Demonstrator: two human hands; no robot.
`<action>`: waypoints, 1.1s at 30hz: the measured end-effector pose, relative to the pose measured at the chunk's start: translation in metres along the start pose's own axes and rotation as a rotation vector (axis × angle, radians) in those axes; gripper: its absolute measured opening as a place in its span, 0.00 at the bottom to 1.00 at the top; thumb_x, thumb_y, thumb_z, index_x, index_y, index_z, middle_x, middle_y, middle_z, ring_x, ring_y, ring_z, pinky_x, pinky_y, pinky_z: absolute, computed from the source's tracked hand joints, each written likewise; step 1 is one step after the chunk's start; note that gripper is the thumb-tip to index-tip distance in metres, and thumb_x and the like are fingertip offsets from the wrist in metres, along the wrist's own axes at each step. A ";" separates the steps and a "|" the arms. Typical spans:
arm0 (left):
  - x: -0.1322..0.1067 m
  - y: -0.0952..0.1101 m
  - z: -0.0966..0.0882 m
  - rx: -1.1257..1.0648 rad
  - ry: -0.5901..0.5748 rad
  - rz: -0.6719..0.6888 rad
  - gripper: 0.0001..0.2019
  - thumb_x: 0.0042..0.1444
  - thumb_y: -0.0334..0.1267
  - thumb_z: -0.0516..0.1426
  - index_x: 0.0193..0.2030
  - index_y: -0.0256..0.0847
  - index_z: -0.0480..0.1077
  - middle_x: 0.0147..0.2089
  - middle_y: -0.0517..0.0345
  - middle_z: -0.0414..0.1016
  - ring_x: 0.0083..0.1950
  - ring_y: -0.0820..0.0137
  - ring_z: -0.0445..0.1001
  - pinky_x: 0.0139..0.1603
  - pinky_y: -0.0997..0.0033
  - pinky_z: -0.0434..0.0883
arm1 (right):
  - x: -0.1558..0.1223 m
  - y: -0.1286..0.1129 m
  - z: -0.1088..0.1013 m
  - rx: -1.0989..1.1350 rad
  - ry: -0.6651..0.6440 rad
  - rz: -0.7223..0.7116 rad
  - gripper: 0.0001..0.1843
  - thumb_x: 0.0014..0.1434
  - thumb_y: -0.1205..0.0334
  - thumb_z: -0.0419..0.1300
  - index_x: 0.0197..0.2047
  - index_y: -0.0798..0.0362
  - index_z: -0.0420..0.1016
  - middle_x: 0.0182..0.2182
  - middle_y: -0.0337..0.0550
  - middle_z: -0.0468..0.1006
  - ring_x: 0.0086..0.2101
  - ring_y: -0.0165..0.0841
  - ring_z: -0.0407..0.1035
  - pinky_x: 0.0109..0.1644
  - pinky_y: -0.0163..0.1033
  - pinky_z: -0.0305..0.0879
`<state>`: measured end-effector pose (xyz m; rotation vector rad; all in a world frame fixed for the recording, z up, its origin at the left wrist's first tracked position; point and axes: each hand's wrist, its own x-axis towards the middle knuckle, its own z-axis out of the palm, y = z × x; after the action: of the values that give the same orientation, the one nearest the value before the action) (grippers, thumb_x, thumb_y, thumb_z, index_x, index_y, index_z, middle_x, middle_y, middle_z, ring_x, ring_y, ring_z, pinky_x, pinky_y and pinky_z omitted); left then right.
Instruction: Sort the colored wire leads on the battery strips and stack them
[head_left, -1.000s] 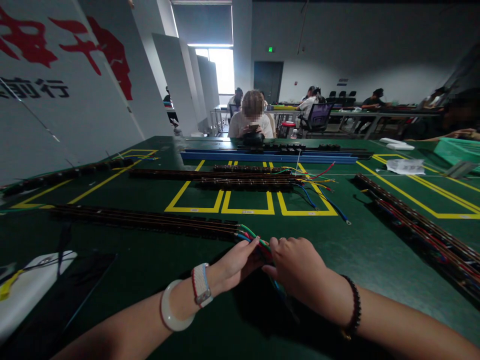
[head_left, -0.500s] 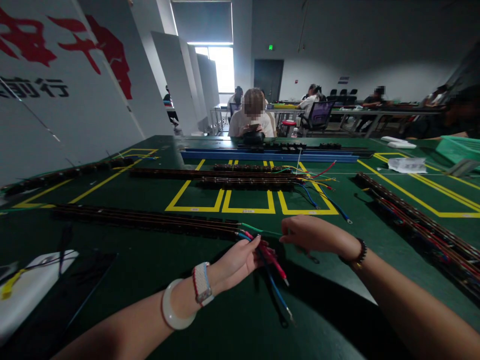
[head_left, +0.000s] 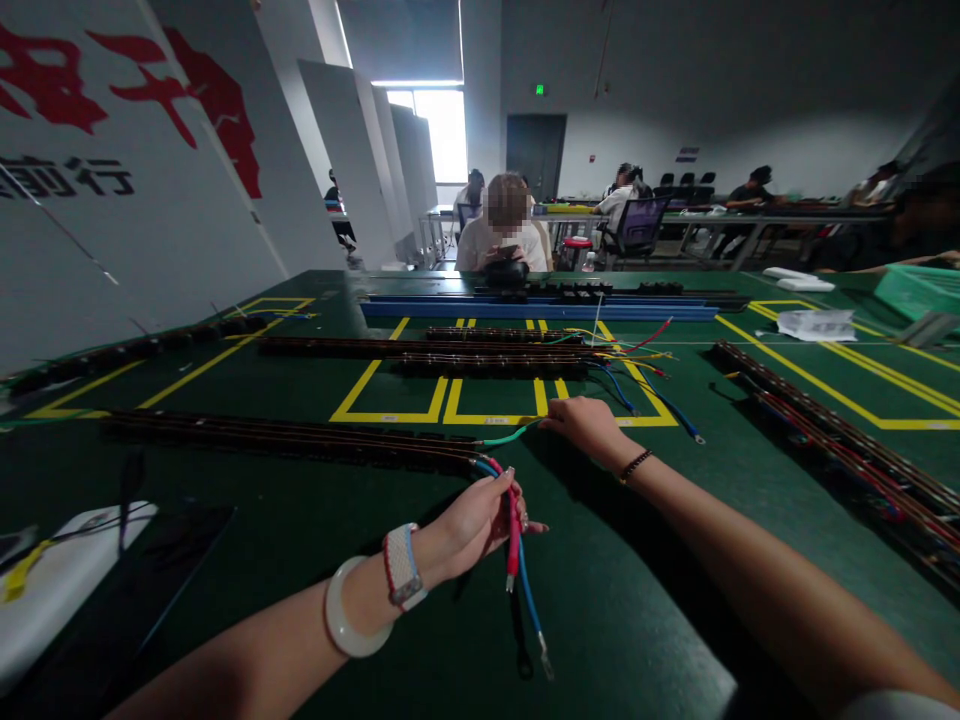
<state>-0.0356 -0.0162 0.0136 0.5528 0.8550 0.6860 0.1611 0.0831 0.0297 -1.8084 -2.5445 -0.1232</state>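
Note:
A long dark strip with copper-coloured wires along it (head_left: 300,438) lies on the green table, its wire ends toward me. My left hand (head_left: 476,525), wearing a watch and a pale bangle, is closed around a red wire (head_left: 514,545) and a blue wire (head_left: 531,595). Metal lugs at the tips of both wires hang below the fingers. Up and to the right, my right hand (head_left: 585,425) pinches a green wire (head_left: 504,438) that runs from the strip's end. Its far tip is hidden in the fingers.
More wired strips lie behind (head_left: 487,362) and to the right (head_left: 825,430). A blue rail (head_left: 540,310) crosses the back. A green basket (head_left: 919,295) stands at far right, a white device (head_left: 67,570) at near left. A person (head_left: 506,225) sits opposite.
My right hand has moved up and left, drawing the green wire away from the others. In my left hand, the red and blue wires have swung left and now hang more steeply.

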 end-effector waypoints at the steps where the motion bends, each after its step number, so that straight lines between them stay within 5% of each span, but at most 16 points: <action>1: 0.001 -0.001 -0.001 -0.005 -0.009 0.005 0.14 0.63 0.41 0.48 0.30 0.36 0.64 0.24 0.61 0.68 0.27 0.74 0.70 0.52 0.59 0.68 | 0.001 0.000 0.001 -0.007 0.002 -0.004 0.16 0.63 0.49 0.53 0.38 0.51 0.75 0.33 0.47 0.79 0.33 0.38 0.73 0.32 0.35 0.57; 6: 0.006 -0.005 -0.005 -0.049 -0.060 0.034 0.10 0.62 0.40 0.50 0.34 0.36 0.66 0.29 0.57 0.72 0.31 0.70 0.73 0.51 0.57 0.68 | -0.017 -0.004 -0.016 -0.043 -0.002 -0.130 0.10 0.57 0.55 0.62 0.37 0.54 0.76 0.36 0.50 0.76 0.38 0.40 0.71 0.41 0.38 0.60; 9: 0.008 -0.007 -0.005 -0.085 -0.067 0.068 0.09 0.62 0.38 0.50 0.34 0.35 0.67 0.30 0.54 0.73 0.34 0.69 0.74 0.50 0.58 0.68 | -0.038 -0.019 -0.037 0.098 -0.034 -0.311 0.17 0.49 0.61 0.68 0.43 0.54 0.73 0.42 0.50 0.73 0.39 0.38 0.69 0.41 0.38 0.62; 14: 0.007 -0.006 -0.001 -0.115 -0.010 0.057 0.08 0.60 0.30 0.49 0.38 0.35 0.69 0.35 0.52 0.75 0.39 0.67 0.74 0.51 0.57 0.66 | -0.059 -0.043 -0.057 0.429 -0.196 -0.681 0.16 0.55 0.68 0.61 0.47 0.48 0.71 0.39 0.39 0.75 0.35 0.29 0.68 0.37 0.33 0.63; 18: 0.004 -0.004 -0.003 -0.159 -0.062 0.033 0.08 0.59 0.32 0.50 0.37 0.34 0.69 0.38 0.49 0.75 0.42 0.66 0.74 0.51 0.59 0.66 | -0.059 -0.040 -0.058 0.423 -0.202 -0.736 0.12 0.57 0.69 0.59 0.44 0.48 0.74 0.37 0.38 0.76 0.35 0.29 0.68 0.39 0.34 0.63; 23: 0.003 -0.002 -0.007 -0.203 -0.113 0.034 0.11 0.57 0.33 0.47 0.33 0.33 0.69 0.37 0.46 0.75 0.43 0.64 0.74 0.51 0.58 0.67 | -0.053 -0.032 -0.061 0.514 -0.357 -0.853 0.10 0.53 0.72 0.62 0.40 0.51 0.75 0.36 0.38 0.75 0.34 0.27 0.67 0.39 0.31 0.63; 28: 0.004 -0.001 -0.005 -0.099 -0.161 0.045 0.13 0.60 0.32 0.46 0.40 0.31 0.70 0.38 0.45 0.76 0.44 0.63 0.75 0.55 0.55 0.64 | -0.046 -0.026 -0.065 0.631 -0.333 -0.758 0.10 0.61 0.64 0.58 0.45 0.53 0.75 0.39 0.43 0.77 0.37 0.29 0.69 0.43 0.33 0.63; 33: 0.006 -0.002 -0.004 -0.067 -0.215 0.074 0.13 0.63 0.34 0.46 0.36 0.30 0.68 0.35 0.42 0.76 0.42 0.60 0.77 0.57 0.50 0.62 | -0.036 -0.020 -0.055 0.754 -0.112 -0.520 0.16 0.60 0.51 0.58 0.40 0.56 0.76 0.32 0.43 0.77 0.31 0.30 0.69 0.35 0.33 0.62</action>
<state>-0.0357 -0.0130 0.0069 0.5881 0.6114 0.7063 0.1522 0.0388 0.0810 -0.8914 -2.5341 0.8266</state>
